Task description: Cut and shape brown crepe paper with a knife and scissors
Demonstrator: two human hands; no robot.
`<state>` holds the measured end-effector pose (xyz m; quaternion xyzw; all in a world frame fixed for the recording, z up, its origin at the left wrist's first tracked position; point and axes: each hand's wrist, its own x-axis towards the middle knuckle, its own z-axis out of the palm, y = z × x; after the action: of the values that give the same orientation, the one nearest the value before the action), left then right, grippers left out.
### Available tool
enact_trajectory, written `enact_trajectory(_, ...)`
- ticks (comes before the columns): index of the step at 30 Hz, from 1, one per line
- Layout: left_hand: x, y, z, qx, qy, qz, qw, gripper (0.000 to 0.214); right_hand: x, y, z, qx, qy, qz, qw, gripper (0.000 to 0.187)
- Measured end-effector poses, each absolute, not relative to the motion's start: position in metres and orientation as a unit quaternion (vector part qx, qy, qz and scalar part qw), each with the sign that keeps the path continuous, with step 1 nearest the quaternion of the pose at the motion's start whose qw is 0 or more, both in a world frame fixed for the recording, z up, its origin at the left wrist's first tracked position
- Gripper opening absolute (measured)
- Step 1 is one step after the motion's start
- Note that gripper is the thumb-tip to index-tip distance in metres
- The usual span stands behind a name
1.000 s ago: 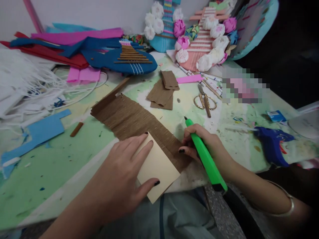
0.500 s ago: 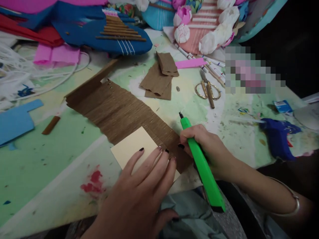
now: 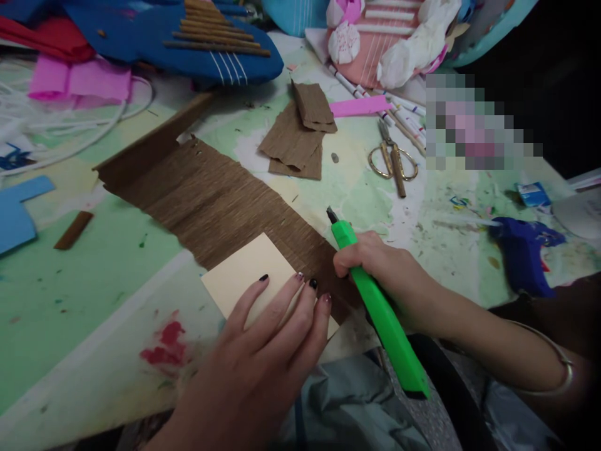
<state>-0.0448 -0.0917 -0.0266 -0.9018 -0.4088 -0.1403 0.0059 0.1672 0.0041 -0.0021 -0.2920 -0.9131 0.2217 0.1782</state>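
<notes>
My left hand [image 3: 263, 357] has shifted, spread over card [image 3: 246, 266], likely steadying it | right hand [image 3: 392, 269] grips green cutter [image 3: 382, 319] | brown paper [image 3: 206, 207] beneath, by near edge of table [image 3: 94, 363]

Utility knife [image 3: 387, 322]: bright green body, black end, dark tip. Card [image 3: 253, 263]: plain cream. Crepe paper sheet [image 3: 225, 194]: brown, finely ribbed. Left hand [image 3: 267, 357]: nails black or speckled (the two finishes alternate). Tablecloth [image 3: 94, 300]: blotched pale green, yellow and white, with a red stain. Scissors [image 3: 389, 145]: gold-toned handle loops. Glue gun [image 3: 523, 257]: dark blue. Model string instrument [image 3: 145, 47]: blue body, brown bars, four white lines. Paper strip [image 3: 359, 106]: solid pink.
</notes>
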Motion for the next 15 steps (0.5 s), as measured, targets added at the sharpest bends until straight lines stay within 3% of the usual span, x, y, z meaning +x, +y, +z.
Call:
enact_trajectory(7, -0.044, -0.093, -0.029, -0.905, -0.401, -0.138, 0.042, 0.042, 0.166, 0.004, -0.005, -0.292, -0.904, 0.23, 0.211, 0.023)
enact_trajectory(15, -0.048, -0.094, -0.012, -0.878, -0.454, -0.151, 0.006, 0.069, 0.157, 0.013, 0.005, -0.374, -0.843, 0.321, 0.214, 0.019)
